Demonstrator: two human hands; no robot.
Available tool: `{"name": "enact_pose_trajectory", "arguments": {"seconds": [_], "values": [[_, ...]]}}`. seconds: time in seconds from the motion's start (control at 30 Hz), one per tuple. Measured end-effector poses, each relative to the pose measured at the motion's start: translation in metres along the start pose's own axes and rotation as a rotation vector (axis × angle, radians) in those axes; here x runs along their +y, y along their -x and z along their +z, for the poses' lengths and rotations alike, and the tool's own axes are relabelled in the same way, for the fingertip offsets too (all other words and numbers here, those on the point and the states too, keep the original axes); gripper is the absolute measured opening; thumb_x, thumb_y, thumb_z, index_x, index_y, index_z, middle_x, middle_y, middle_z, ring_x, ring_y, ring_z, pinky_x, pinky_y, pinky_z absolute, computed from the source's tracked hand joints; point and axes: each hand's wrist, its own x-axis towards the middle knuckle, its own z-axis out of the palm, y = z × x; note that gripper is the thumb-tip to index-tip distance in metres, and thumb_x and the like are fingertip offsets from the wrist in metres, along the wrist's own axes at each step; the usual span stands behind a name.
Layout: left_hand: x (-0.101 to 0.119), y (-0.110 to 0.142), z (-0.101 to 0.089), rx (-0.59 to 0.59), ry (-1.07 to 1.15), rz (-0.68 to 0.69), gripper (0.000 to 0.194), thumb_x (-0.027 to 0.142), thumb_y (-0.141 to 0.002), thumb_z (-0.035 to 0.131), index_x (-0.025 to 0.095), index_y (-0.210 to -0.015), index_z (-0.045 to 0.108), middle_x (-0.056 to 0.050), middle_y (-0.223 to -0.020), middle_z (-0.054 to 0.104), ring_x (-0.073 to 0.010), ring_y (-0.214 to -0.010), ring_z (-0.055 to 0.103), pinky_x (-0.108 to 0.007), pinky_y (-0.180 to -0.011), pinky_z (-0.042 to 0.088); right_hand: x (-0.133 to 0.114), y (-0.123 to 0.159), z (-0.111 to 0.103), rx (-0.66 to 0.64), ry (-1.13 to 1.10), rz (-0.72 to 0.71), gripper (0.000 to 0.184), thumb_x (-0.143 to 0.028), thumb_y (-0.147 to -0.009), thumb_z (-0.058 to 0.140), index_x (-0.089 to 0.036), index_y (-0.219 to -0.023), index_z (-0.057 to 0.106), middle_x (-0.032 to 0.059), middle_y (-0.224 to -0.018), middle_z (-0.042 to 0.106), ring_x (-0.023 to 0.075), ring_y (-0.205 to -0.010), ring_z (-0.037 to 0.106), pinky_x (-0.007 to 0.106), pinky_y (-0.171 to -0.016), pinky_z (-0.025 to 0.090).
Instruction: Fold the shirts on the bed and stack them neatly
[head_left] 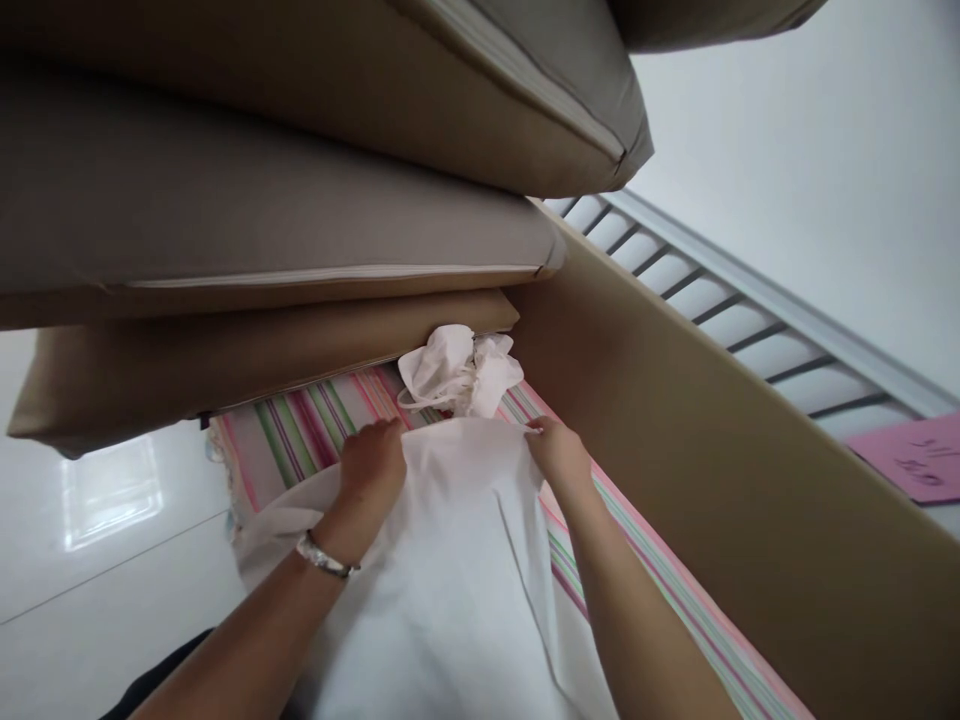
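Observation:
A white cloth point(457, 540) is stretched between my two hands and hangs down toward me. My left hand point(373, 462), with a silver bracelet on the wrist, is closed on its upper left edge. At the upper right corner, my right hand point(559, 455) pinches the fabric. More of the white cloth spreads out past my left forearm. Just beyond the held edge lies a crumpled white fabric bundle point(463, 368), with what looks like a strap or tie. Beneath both is a striped cloth point(300, 430) in pink, green and white.
Thick grey-brown cushions point(300, 200) are stacked ahead, overhanging the striped cloth. A tan panel point(675, 430) runs along the right side. Behind it are a slatted vent point(720, 300) and a pink note point(911, 460) with handwriting. Pale floor tiles point(97, 580) show at left.

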Motion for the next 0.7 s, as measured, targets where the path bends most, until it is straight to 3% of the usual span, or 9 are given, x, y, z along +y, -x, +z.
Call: {"name": "enact_pose_trajectory", "arguments": {"seconds": [0.07,0.13,0.2,0.27,0.33,0.37,0.5,0.7], "values": [[0.002,-0.001,-0.005,0.235,0.061,-0.020,0.031,0.013,-0.083,0.045,0.018,-0.111,0.057,-0.011,-0.111,0.061,-0.0252,-0.105,0.055,-0.038,-0.085,0.043,-0.004,-0.010,0.002,-0.004,-0.002,-0.008,0.033,-0.027,-0.072,0.046,-0.024,-0.100,0.064,0.0095,-0.099,0.066,0.0257,-0.093,0.060,0.032,-0.069,0.042],[0.011,0.006,-0.007,0.341,0.187,0.090,0.031,0.014,-0.084,0.044,0.019,-0.112,0.056,-0.010,-0.115,0.059,-0.0231,-0.110,0.051,-0.036,-0.091,0.040,-0.006,-0.015,0.007,-0.010,-0.012,-0.032,0.031,-0.026,-0.071,0.048,-0.023,-0.096,0.066,0.0100,-0.096,0.067,0.0258,-0.090,0.060,0.032,-0.068,0.042],[0.023,0.017,-0.004,0.186,0.305,0.278,0.025,0.017,-0.086,0.041,0.020,-0.103,0.060,-0.007,-0.105,0.063,-0.0196,-0.102,0.055,-0.032,-0.089,0.042,-0.006,-0.016,0.010,-0.015,-0.031,-0.064,0.030,-0.025,-0.070,0.049,-0.022,-0.095,0.066,0.0098,-0.092,0.067,0.0249,-0.088,0.060,0.031,-0.068,0.042],[0.030,0.027,0.006,-0.120,0.323,0.392,0.022,0.020,-0.085,0.044,0.020,-0.096,0.063,-0.006,-0.097,0.065,-0.0196,-0.094,0.059,-0.031,-0.084,0.045,-0.006,-0.015,0.010,-0.018,-0.063,-0.097,0.028,-0.025,-0.071,0.051,-0.021,-0.094,0.067,0.0090,-0.088,0.066,0.0233,-0.086,0.060,0.030,-0.068,0.042],[0.029,0.030,0.018,-0.346,0.252,0.383,0.025,0.019,-0.081,0.050,0.018,-0.102,0.063,-0.009,-0.102,0.064,-0.0230,-0.097,0.059,-0.034,-0.084,0.045,-0.007,-0.014,0.006,-0.024,-0.103,-0.127,0.026,-0.024,-0.070,0.053,-0.020,-0.093,0.067,0.0075,-0.084,0.066,0.0211,-0.083,0.060,0.029,-0.067,0.041],[0.027,0.029,0.024,-0.391,0.213,0.354,0.031,0.017,-0.079,0.052,0.017,-0.108,0.061,-0.012,-0.108,0.063,-0.0252,-0.103,0.057,-0.036,-0.087,0.044,-0.007,-0.014,0.004,-0.029,-0.126,-0.137,0.025,-0.023,-0.070,0.055,-0.019,-0.091,0.067,0.0066,-0.082,0.065,0.0199,-0.080,0.059,0.028,-0.066,0.041],[0.017,0.017,0.035,-0.346,0.242,0.283,0.042,0.015,-0.081,0.045,0.015,-0.123,0.053,-0.014,-0.123,0.056,-0.0278,-0.120,0.047,-0.038,-0.098,0.038,-0.017,-0.010,-0.005,-0.085,-0.260,-0.149,0.020,-0.021,-0.067,0.061,-0.018,-0.086,0.067,0.0029,-0.074,0.062,0.0147,-0.068,0.058,0.026,-0.061,0.043],[0.026,0.018,0.032,-0.377,0.504,0.261,0.038,0.025,-0.084,0.045,0.016,-0.119,0.055,-0.014,-0.122,0.059,-0.0246,-0.110,0.056,-0.033,-0.091,0.044,-0.036,0.015,-0.013,-0.333,-0.657,-0.199,0.030,-0.027,-0.079,0.054,-0.016,-0.106,0.059,0.0033,-0.077,0.064,0.0096,-0.056,0.058,0.024,-0.055,0.050]]}}
